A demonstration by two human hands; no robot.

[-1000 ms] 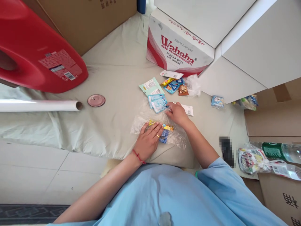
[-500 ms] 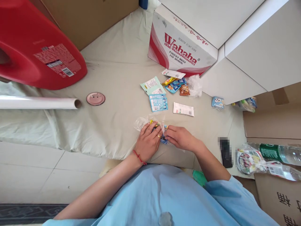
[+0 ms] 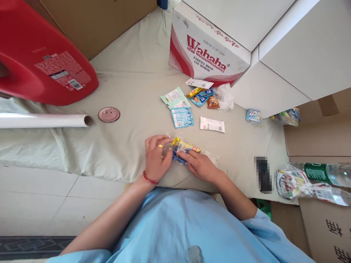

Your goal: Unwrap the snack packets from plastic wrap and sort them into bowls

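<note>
At the table's near side, a clear plastic bag [image 3: 212,157] lies around a yellow snack packet [image 3: 188,145] and a blue snack packet [image 3: 178,156]. My left hand [image 3: 157,157], with a ring and a red cord bracelet, is curled at the left end, the bag's film between thumb and fingers. My right hand [image 3: 201,166] rests over the blue packet with its fingers stretched out, pressing on it from the right. Its lower fingers are partly hidden. Beyond the hands lie a white sachet [image 3: 212,124], a light-blue packet [image 3: 182,117] and a pale green packet [image 3: 174,96].
More small snack packets [image 3: 201,96] lie against a Wahaha water carton [image 3: 208,51]. On the left are a red jug [image 3: 65,62], a white tube [image 3: 44,120] and a round pink badge [image 3: 109,114]. A dark phone [image 3: 263,175] and plastic bottles [image 3: 329,173] are on the right.
My left hand has moved left off the packets to the bag's left end. My right hand has slid onto the blue packet. The yellow packet shows more fully now.
</note>
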